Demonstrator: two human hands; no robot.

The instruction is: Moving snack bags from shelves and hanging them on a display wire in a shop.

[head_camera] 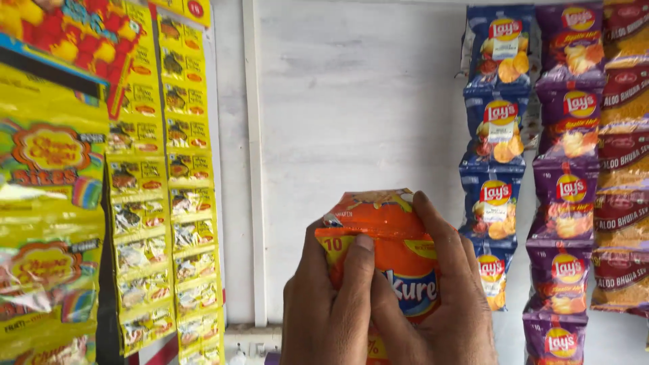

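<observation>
Clamping both hands, left (331,304) and right (439,297), on the orange snack packet (389,233), the person should probably pinch its top seam evenly against the white wall (351,101).

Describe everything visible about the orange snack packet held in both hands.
The orange glossy plastic snack packet is puffed and sealed, with a blue label patch and yellow corners. It is held upright before the white wall. The left hand and the right hand grip it, thumbs pressing its front. Its lower part is hidden.
</observation>
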